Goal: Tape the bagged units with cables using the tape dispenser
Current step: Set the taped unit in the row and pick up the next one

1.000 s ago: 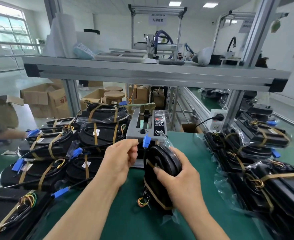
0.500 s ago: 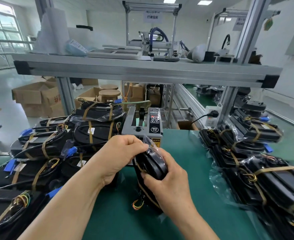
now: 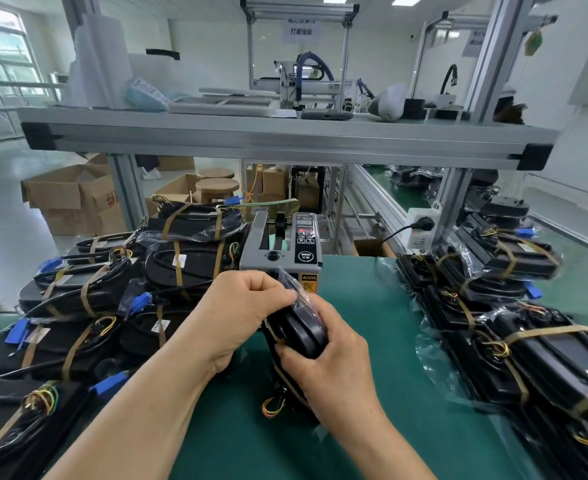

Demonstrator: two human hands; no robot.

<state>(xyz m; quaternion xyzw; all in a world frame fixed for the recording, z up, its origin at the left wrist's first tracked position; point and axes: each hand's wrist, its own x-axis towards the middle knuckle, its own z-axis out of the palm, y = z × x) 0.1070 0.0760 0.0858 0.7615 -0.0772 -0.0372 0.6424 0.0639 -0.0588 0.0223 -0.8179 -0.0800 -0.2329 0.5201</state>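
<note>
A black bagged unit (image 3: pixel 303 332) stands on edge on the green bench mat (image 3: pixel 372 327), just in front of the grey tape dispenser (image 3: pixel 282 252), and both of the person's hands hold it. The right hand (image 3: pixel 334 365) grips its right side, thumb pressed on the near face and fingers wrapped round the far edge. The left hand (image 3: pixel 247 306) is curled closed over the top left of the unit, where the loose clear plastic of the bag sticks up; whether its fingertips pinch the plastic or a strip of tape cannot be told. A brown tape band (image 3: pixel 287 379) runs across the lower part of the unit, and a bundle of coloured wires (image 3: pixel 273 407) pokes out at its bottom end near the mat. To the left lies a pile of taped units (image 3: pixel 112 289) with cables and blue connectors, stacked against the dispenser's left side. Another row of taped units (image 3: pixel 493 306) lies along the right of the mat. Behind the right row a white power strip (image 3: pixel 420 230) with a black plug hangs on the aluminium frame (image 3: pixel 268 140), whose shelf spans above the bench.
</note>
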